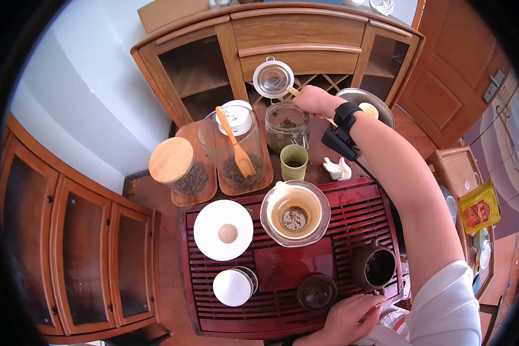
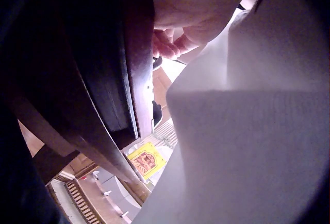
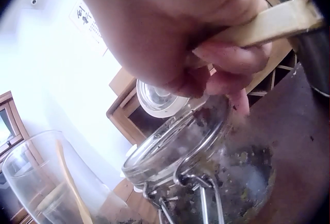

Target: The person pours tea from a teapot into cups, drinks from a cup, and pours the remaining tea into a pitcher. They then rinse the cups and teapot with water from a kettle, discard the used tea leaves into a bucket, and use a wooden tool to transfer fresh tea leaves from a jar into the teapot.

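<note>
My right hand (image 1: 316, 100) grips a light wooden utensil (image 3: 276, 22) above an open clip-top glass jar (image 1: 279, 137) holding dried leaves. Its fingers are curled beside the jar's mouth in the right wrist view, and the round lid (image 1: 273, 79) stands tipped back behind the jar (image 3: 172, 157). My left hand (image 1: 352, 320) rests by the red slatted tray's (image 1: 294, 265) front edge, fingers loosely bent, right of a dark round lid (image 1: 317, 292). In the left wrist view the left hand (image 2: 198, 15) is partly cut off; whether it holds anything small is unclear.
A green cup (image 1: 294, 163) stands before the jar, near a tall glass container (image 1: 230, 141) with a wooden scoop. On the tray are a cream strainer bowl (image 1: 294, 213), a white plate (image 1: 223, 222), a white-lidded jar (image 1: 232, 287) and a dark teapot (image 1: 373, 266).
</note>
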`<action>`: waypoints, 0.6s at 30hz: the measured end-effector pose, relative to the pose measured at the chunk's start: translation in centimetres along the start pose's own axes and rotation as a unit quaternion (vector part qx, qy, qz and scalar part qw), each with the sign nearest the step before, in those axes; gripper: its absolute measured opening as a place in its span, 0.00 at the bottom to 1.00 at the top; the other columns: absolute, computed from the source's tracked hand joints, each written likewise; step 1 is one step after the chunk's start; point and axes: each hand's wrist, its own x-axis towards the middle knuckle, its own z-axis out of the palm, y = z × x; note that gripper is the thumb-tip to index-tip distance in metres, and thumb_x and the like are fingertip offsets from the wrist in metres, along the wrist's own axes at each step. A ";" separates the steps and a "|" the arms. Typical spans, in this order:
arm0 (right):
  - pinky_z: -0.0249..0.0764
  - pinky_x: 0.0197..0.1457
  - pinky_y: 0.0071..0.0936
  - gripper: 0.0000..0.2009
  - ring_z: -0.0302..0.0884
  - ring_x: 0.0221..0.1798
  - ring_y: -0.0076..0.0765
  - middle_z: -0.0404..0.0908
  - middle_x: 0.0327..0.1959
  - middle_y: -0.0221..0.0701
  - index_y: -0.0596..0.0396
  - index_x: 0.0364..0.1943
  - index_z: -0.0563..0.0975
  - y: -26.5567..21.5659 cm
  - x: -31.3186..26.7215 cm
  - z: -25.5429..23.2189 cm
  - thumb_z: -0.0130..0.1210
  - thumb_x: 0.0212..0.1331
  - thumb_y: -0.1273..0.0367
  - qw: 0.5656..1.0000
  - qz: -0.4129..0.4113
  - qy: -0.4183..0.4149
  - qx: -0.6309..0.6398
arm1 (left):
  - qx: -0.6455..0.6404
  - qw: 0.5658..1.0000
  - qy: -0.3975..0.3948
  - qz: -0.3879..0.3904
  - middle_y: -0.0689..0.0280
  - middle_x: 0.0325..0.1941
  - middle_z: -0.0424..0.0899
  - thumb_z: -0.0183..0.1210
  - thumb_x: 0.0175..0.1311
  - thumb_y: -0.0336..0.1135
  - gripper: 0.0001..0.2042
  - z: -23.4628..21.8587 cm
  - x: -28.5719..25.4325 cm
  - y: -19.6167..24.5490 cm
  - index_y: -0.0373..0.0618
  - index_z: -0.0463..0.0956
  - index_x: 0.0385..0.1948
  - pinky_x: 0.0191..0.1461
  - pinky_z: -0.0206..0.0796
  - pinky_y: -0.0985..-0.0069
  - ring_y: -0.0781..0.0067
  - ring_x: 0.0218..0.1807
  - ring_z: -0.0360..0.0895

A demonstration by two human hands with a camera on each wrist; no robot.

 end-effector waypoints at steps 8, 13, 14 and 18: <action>0.79 0.40 0.39 0.13 0.86 0.35 0.46 0.86 0.33 0.47 0.65 0.38 0.83 -0.3 0.0 0.6 0.54 0.55 0.69 0.983 -0.062 0.019 -0.170 | 0.012 1.000 0.005 0.003 0.58 0.28 0.80 0.62 0.56 0.22 0.09 0.1 0.0 0.0 0.43 0.81 0.39 0.30 0.71 0.66 0.55 0.28 0.79; 0.81 0.53 0.39 0.15 0.86 0.52 0.47 0.87 0.45 0.47 0.61 0.45 0.85 -1.0 -1.2 1.4 0.61 0.53 0.70 0.974 -0.055 0.071 -0.207 | 0.014 1.000 0.004 -0.002 0.57 0.29 0.81 0.62 0.57 0.23 0.09 0.0 0.0 0.2 0.43 0.81 0.39 0.31 0.72 0.66 0.55 0.28 0.80; 0.81 0.54 0.39 0.14 0.85 0.52 0.47 0.87 0.46 0.46 0.60 0.45 0.85 -1.2 -1.5 1.5 0.61 0.54 0.70 0.970 -0.054 0.074 -0.226 | 0.013 1.000 0.005 -0.001 0.57 0.29 0.81 0.62 0.57 0.23 0.09 -0.1 0.1 0.2 0.43 0.81 0.39 0.31 0.72 0.66 0.55 0.28 0.80; 0.81 0.54 0.39 0.13 0.85 0.52 0.48 0.87 0.47 0.45 0.58 0.45 0.85 -1.6 -2.4 1.6 0.60 0.55 0.71 0.961 -0.061 0.090 -0.255 | 0.012 1.000 0.002 -0.006 0.57 0.30 0.82 0.63 0.57 0.23 0.09 -0.1 0.0 0.3 0.43 0.81 0.39 0.31 0.73 0.66 0.56 0.29 0.81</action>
